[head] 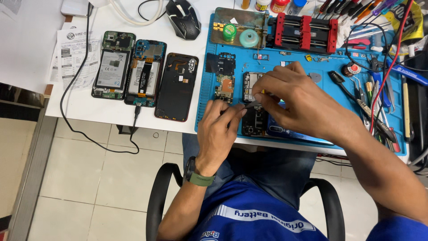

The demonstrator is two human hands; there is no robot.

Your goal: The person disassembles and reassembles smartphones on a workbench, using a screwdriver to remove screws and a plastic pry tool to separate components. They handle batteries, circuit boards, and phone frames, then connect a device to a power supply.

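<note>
Broadly, a blue work mat covers the worktop's right end; on its near edge lies an opened phone. Over it the right hand and left hand pinch a small metal strip between closed fingertips

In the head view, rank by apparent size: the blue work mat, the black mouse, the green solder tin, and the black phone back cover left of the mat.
1. blue work mat
2. black phone back cover
3. black mouse
4. green solder tin

The mouse lies farther from the camera, but the gaps look clear enough to rank.
</note>
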